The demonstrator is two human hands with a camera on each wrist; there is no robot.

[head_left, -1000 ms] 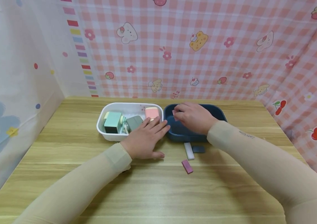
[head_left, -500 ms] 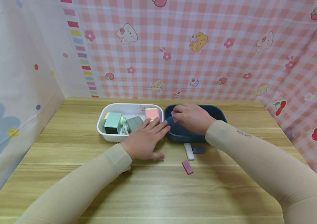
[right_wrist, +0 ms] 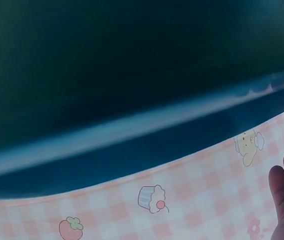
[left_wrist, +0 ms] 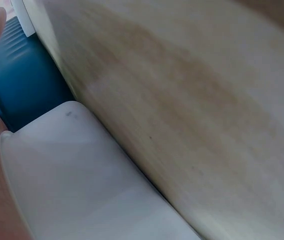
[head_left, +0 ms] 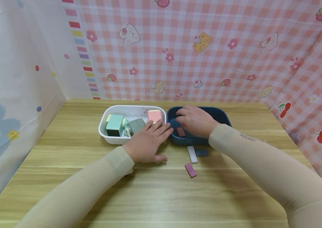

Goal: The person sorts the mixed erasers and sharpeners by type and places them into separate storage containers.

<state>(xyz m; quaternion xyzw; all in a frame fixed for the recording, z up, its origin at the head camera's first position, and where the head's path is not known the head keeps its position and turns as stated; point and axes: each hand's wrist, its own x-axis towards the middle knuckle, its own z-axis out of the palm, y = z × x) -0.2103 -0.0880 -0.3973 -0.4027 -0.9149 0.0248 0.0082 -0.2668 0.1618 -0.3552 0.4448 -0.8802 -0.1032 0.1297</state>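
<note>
My left hand (head_left: pixel 148 142) lies with straight, spread fingers across the near right rim of the white bin (head_left: pixel 104 134), its fingertips reaching toward the blue bin (head_left: pixel 220 112). Over the blue bin's left part is my right hand (head_left: pixel 196 120), its fingers loosely bent and holding nothing. A small pink rectangular block (head_left: pixel 180 132), like an eraser, lies inside the blue bin just below those fingers. In the right wrist view the fingers (right_wrist: pixel 282 192) show at the right edge, away from any object. The left wrist view shows the white bin's outer wall (left_wrist: pixel 91 175) beside the palm.
The white bin holds a mint-green crank sharpener (head_left: pixel 116 123), a grey-green piece (head_left: pixel 136 125) and a pink-and-cream block (head_left: pixel 154 115). On the table in front of the blue bin lie a white block (head_left: pixel 192 154), a dark grey block (head_left: pixel 202 152) and another pink block (head_left: pixel 190 170).
My right hand has let go of the pink block, which now lies lower in the blue bin, nearer its front wall. My left hand stays where it was.
</note>
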